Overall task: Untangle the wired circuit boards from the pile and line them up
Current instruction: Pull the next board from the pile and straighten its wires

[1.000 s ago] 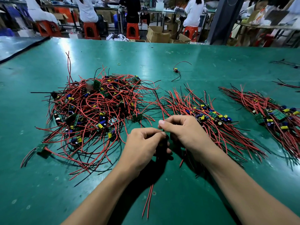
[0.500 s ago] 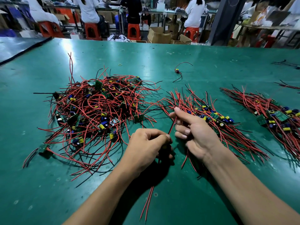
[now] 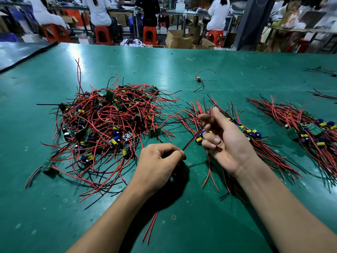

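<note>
From my feed, a wide green bench [image 3: 182,66] with a worn, glossy top fills most of the frame. Across the top edge I see a workshop: people [image 3: 218,13] in white tops seated on orange stools [image 3: 101,34], cardboard boxes [image 3: 177,40] on the floor, and a dark pillar [image 3: 252,22] at upper right.

The pile [image 3: 109,128] sits left of centre: a loose mound of red and black wires looping in all directions, with little green boards carrying yellow and blue parts caught inside it. Right of centre lies a lined-up row [image 3: 264,154] with its wires running roughly parallel, partly under my right forearm, and a second row [image 3: 306,128] lies at the right edge.

My left hand [image 3: 158,165], at lower centre, has its fingers curled, thumb and forefinger pinching a red wire [image 3: 191,141]. The wire slants up to my right hand [image 3: 224,141], which is palm up with thumb and index spread and the other fingers bent. A small board [image 3: 199,139] with a yellow part touches those bent fingers; I cannot tell whether they grip it.

A lone board [image 3: 198,79] with curling wires lies above centre, well apart from everything, with a rubber band [image 3: 134,72] to its left.
</note>
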`<state>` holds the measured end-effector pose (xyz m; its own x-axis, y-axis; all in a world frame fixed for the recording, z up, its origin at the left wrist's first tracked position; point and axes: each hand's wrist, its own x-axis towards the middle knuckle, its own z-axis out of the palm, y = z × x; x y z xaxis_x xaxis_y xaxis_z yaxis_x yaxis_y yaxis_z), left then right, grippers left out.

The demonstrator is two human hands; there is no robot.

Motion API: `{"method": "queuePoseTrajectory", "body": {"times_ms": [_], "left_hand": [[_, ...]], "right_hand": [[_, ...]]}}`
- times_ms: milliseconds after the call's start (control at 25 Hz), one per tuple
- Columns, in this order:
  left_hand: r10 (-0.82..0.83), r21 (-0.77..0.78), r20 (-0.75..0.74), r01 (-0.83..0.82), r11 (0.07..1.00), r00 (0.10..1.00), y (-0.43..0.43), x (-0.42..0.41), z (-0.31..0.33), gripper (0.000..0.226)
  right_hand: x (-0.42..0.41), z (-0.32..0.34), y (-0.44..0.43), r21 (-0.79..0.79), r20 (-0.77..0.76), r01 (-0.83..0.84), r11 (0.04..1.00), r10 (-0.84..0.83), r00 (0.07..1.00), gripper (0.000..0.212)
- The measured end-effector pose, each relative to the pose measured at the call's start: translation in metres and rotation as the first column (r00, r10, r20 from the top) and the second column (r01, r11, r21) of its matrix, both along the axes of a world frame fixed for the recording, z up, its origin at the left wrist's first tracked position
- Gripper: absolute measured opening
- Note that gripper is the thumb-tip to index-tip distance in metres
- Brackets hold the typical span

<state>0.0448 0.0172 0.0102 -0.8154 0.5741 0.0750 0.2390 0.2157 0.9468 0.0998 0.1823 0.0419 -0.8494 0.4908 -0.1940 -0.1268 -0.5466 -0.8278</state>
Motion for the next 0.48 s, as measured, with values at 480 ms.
{"method": "queuePoseTrajectory", "body": {"times_ms": [480], "left_hand": [[-0.231, 0.201, 0.335, 0.171, 0.965, 0.913, -0.005, -0.004, 0.004, 0.027]], "right_hand": [[0.000, -0.027, -0.014, 0.622, 0.094, -0.111, 0.775, 0.067, 0.993, 0.002]]}}
